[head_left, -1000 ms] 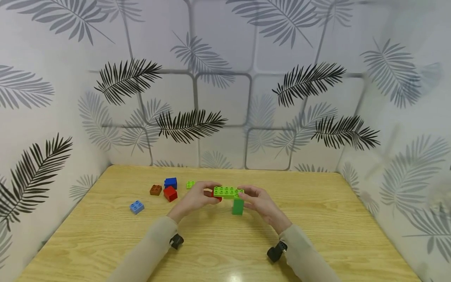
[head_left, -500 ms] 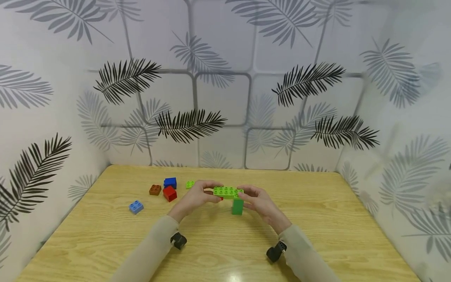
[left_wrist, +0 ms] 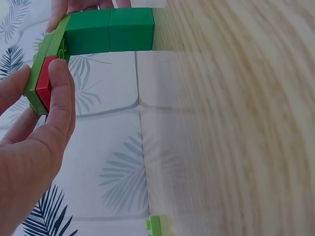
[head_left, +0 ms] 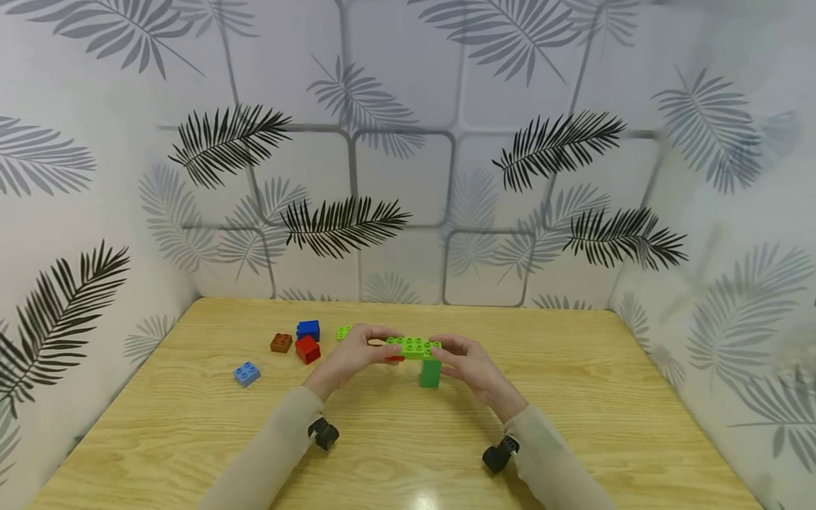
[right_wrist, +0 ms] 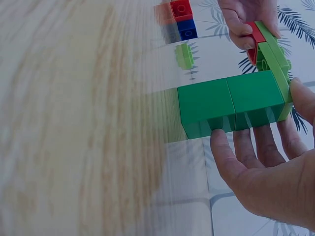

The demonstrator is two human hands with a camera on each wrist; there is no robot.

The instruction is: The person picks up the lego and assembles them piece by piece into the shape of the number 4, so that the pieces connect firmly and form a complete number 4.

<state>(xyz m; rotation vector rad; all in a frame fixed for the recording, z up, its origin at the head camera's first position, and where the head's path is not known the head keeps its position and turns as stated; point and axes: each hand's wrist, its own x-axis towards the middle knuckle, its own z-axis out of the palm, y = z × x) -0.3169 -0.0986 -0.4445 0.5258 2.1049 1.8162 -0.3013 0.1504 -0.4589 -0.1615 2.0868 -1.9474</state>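
Observation:
A long light green toy brick (head_left: 414, 347) bridges out to the left from a column of two stacked dark green bricks (right_wrist: 231, 104), which stands upright on the table. My left hand (head_left: 357, 350) pinches the free left end, thumb on the studded top and fingers below. Those fingers press a red brick (left_wrist: 44, 81) against the underside of the light green piece. My right hand (head_left: 468, 365) grips the other end, its thumb on the light green brick and its fingers along the dark green column (head_left: 430, 373).
Loose bricks lie on the wooden table (head_left: 574, 397) to the left: brown (head_left: 281, 343), dark blue (head_left: 309, 330), red (head_left: 308, 350) and light blue (head_left: 246, 374). A small light green one (head_left: 344, 332) sits behind the left hand. A patterned wall (head_left: 408, 269) closes off the back.
The left thumb has risen from beside the red brick onto the light green brick's top. The red brick now shows under its left end. My right hand and the column stay put.

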